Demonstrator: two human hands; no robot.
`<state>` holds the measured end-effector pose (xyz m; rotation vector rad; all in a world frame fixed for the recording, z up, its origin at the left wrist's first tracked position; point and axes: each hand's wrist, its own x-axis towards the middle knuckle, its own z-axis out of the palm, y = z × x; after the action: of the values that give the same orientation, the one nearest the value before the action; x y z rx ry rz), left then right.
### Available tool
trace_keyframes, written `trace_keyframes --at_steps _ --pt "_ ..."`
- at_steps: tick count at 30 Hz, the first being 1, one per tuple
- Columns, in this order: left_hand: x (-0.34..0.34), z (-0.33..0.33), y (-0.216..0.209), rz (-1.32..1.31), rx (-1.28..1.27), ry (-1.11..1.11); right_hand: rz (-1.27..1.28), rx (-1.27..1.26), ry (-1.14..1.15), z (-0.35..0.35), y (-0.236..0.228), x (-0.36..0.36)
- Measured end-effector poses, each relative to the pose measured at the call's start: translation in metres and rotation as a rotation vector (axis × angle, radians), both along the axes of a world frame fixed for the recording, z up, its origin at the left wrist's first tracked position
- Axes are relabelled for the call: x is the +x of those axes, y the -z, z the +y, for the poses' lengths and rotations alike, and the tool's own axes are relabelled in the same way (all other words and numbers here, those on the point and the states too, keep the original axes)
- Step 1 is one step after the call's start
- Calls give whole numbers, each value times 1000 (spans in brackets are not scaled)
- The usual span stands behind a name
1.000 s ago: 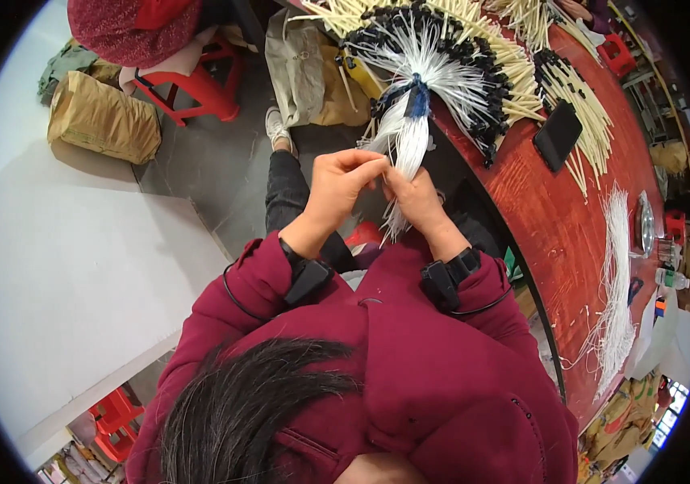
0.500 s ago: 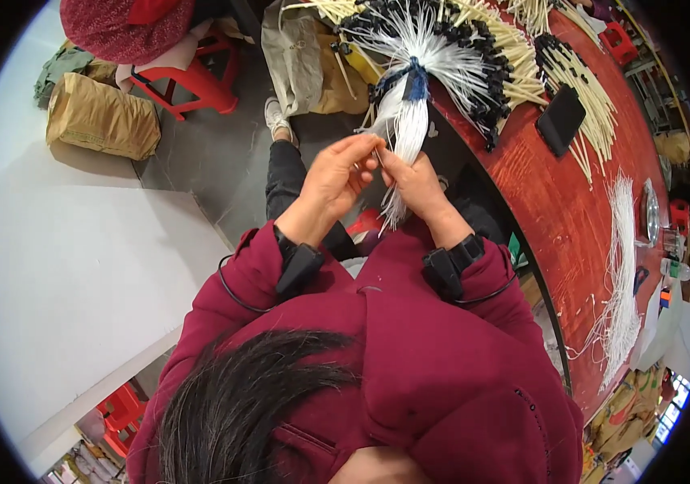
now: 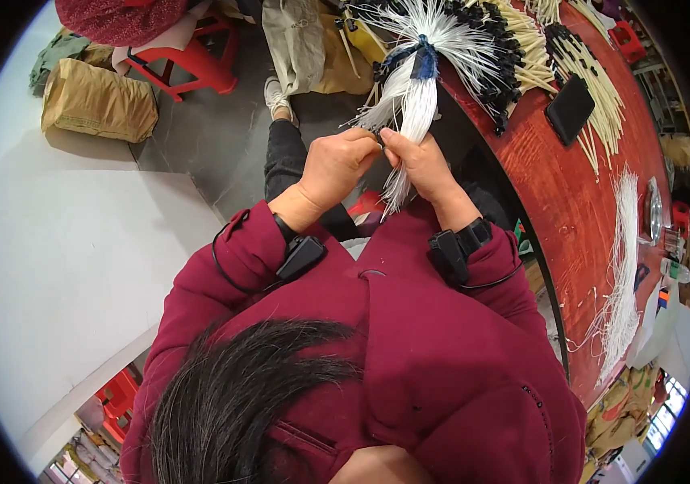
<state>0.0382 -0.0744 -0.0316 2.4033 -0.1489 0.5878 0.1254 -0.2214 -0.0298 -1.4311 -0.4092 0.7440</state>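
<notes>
White strand bundle [image 3: 411, 113] w/ blue tie; dark-red sleeves, black wrist bands [image 3: 459, 246]. Table [image 3: 579, 218] was red-brown, stool [image 3: 187, 60] red, sack [image 3: 99, 101] tan, phone [image 3: 569, 109] black.

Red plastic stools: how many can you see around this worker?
2 at least: one red stool on the floor at upper left beside the brown sack, another at lower left, partly cut off. Others may be hidden.

Red stool [image 3: 191, 60], tan sack [image 3: 99, 101], black phone [image 3: 570, 109] on red table [image 3: 595, 218].
</notes>
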Motion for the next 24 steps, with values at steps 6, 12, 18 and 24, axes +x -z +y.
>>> trace_keyframes --at_steps 6,12,18,24 --pt "-2 -1 3 125 -258 -32 24 46 -16 0 -1 0" --pt "-1 -6 -2 401 -1031 -36 44 25 -27 -2 1 2" --pt "-3 1 -9 547 -976 -27 23 21 -32 -3 -1 2" --pt "-8 6 -25 649 -1324 40 12 5 -11 -4 -4 2"
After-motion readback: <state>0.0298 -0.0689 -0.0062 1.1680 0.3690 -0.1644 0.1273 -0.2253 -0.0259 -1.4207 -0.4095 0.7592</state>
